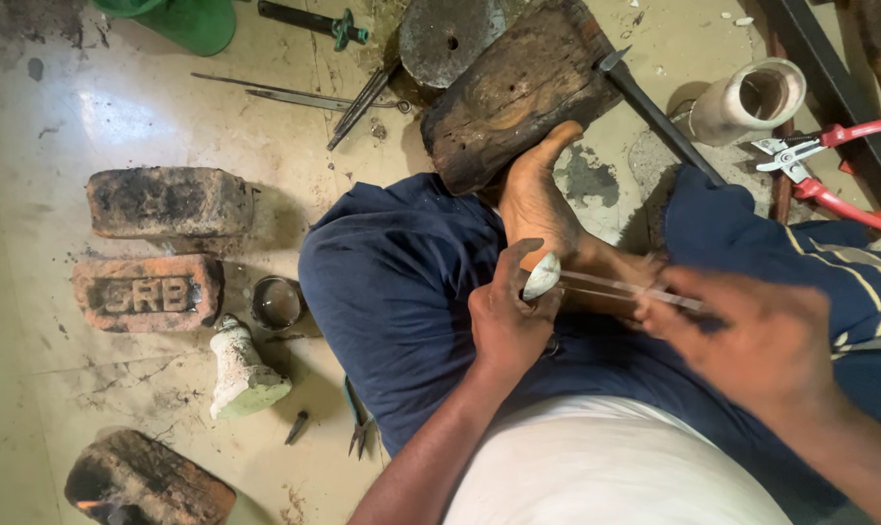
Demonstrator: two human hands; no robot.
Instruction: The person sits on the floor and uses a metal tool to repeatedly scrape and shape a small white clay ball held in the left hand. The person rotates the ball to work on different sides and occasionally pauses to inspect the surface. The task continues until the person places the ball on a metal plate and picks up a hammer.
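I sit on the floor with legs crossed in dark blue trousers [402, 292]. My left hand [507, 316] grips a small pale, shell-shaped piece [542, 276] against my bare foot [538, 194]. My right hand [752, 335], blurred by motion, holds a thin metal tool [625, 286] whose tip reaches the pale piece. The foot rests against a dark wooden block [518, 92].
Two bricks [168, 202] [149, 292] lie at left, with a small round tin [277, 302] and a white lump [241, 374] beside them. Red-handled snips [829, 160], a white pipe piece [747, 102], tongs [295, 95], a round metal disc [450, 39] and pliers [358, 423] lie around.
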